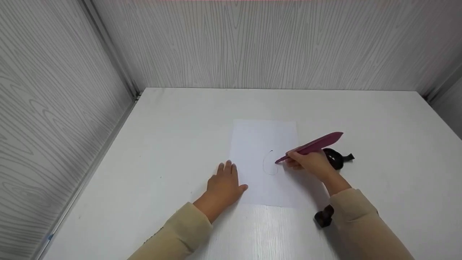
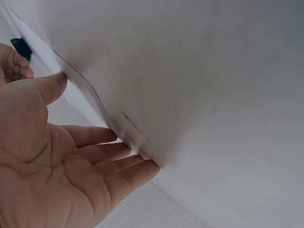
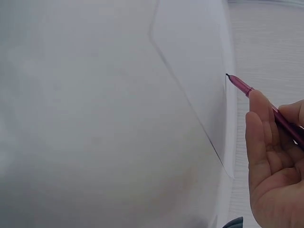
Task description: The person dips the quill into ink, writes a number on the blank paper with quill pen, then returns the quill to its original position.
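Observation:
A sheet of white paper [image 1: 263,135] lies on the white table. My right hand [image 1: 312,164] pinches a dark red feather-shaped pen [image 1: 321,143] between thumb and fingers. The pen leans up to the right, its tip down at the paper by a thin curved line [image 1: 264,164], an unclosed oval. In the right wrist view the pen's dark nib [image 3: 228,76] shows ahead of the fingers. Spread out at the sheet's left edge, my left hand [image 1: 224,186] rests with straight fingers. The left wrist view shows its fingertips [image 2: 149,166] pressing along the paper's edge.
Partly behind my right hand is a glossy black rounded object [image 1: 334,159] with a flared stub. A small dark block-like object [image 1: 324,216] stands beside the right sleeve. Grey wood-grain panels [image 1: 234,43] rise at the table's back and sides.

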Available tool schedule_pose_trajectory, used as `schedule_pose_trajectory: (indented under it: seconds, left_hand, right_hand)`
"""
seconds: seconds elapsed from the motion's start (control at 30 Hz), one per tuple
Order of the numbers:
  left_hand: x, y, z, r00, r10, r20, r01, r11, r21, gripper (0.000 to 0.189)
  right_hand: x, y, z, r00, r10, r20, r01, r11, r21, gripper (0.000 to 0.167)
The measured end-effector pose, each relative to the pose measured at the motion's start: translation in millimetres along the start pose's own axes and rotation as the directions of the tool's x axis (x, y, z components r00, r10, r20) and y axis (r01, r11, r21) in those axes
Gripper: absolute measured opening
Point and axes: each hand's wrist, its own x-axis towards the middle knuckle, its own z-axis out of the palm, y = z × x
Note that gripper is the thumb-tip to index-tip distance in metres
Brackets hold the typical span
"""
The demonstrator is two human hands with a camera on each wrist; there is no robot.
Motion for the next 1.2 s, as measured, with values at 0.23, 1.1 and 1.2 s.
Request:
schedule_pose_trajectory:
  seconds: [0.23, 1.1, 1.2]
  left_hand:
    - [-2.2, 0.8, 0.3, 1.000, -0.004, -0.004, 0.004, 1.000, -0.002, 0.076]
    - [-1.8, 0.7, -0.4, 1.000, 0.014, -0.020, -0.013, 0.999, 0.031, 0.075]
    - [-0.9, 0.1, 0.4, 1.000, 0.016, -0.022, -0.015, 0.999, 0.034, 0.076]
  right_hand:
    - [1.8, -3, 5, 0.999, 0.029, -0.019, -0.030, 0.999, -0.018, 0.033]
    - [4.7, -4, 15, 0.999, -0.006, 0.042, 0.004, 0.999, 0.042, 0.032]
    - [4.3, -4, 16, 0.998, -0.016, 0.060, 0.014, 0.999, 0.038, 0.032]
